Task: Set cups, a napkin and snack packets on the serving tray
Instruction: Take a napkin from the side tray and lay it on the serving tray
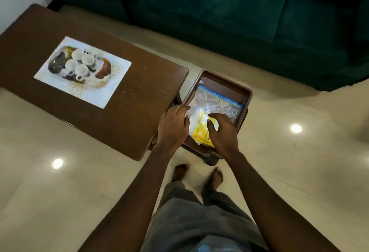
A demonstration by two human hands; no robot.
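A brown serving tray (223, 81) sits on a low stand just right of the coffee table. Inside it lies a clear zip bag (217, 103) with a blue seal strip. At the near end of the tray are a yellow snack packet (200, 132) and a white napkin (193, 121). My left hand (173, 126) rests on the tray's left side, thumb and fingers pinching the napkin's edge. My right hand (222, 132) grips the yellow packet from the right, thumb pressed on it. Several white cups (79, 63) stand clustered on a printed placemat (111, 84) on the table.
The dark wooden coffee table (139, 96) fills the left side, its right edge close to the tray. A dark green sofa (239, 12) runs along the back. My bare feet (215, 175) stand on the glossy cream tile floor below the tray.
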